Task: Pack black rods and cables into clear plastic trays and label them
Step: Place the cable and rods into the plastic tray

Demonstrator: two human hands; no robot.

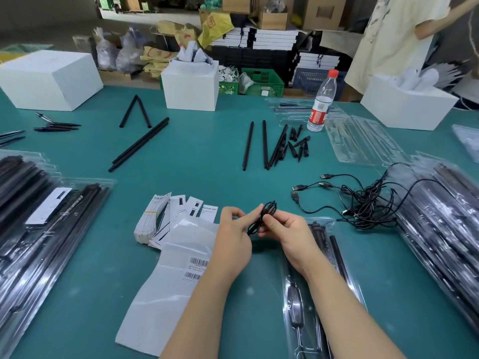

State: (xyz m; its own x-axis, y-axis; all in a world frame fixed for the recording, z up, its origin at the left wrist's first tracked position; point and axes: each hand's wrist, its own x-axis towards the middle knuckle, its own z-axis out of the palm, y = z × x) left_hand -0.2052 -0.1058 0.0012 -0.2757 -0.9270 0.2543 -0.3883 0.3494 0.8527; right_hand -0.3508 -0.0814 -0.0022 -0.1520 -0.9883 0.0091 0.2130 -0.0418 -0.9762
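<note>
both hands [261, 224] pinching coiled black cable [263, 216], above teal table [194, 156]

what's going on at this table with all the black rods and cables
A person is coiling a small black cable between both hands: the left hand and the right hand both pinch it above the green table. Just below the right hand lies an open clear tray already holding rods and an inline controller. A tangle of USB cables waits to the right, loose rods lie farther back, and barcode labels sit by the left arm. Stacks of packed trays flank both sides.
</note>
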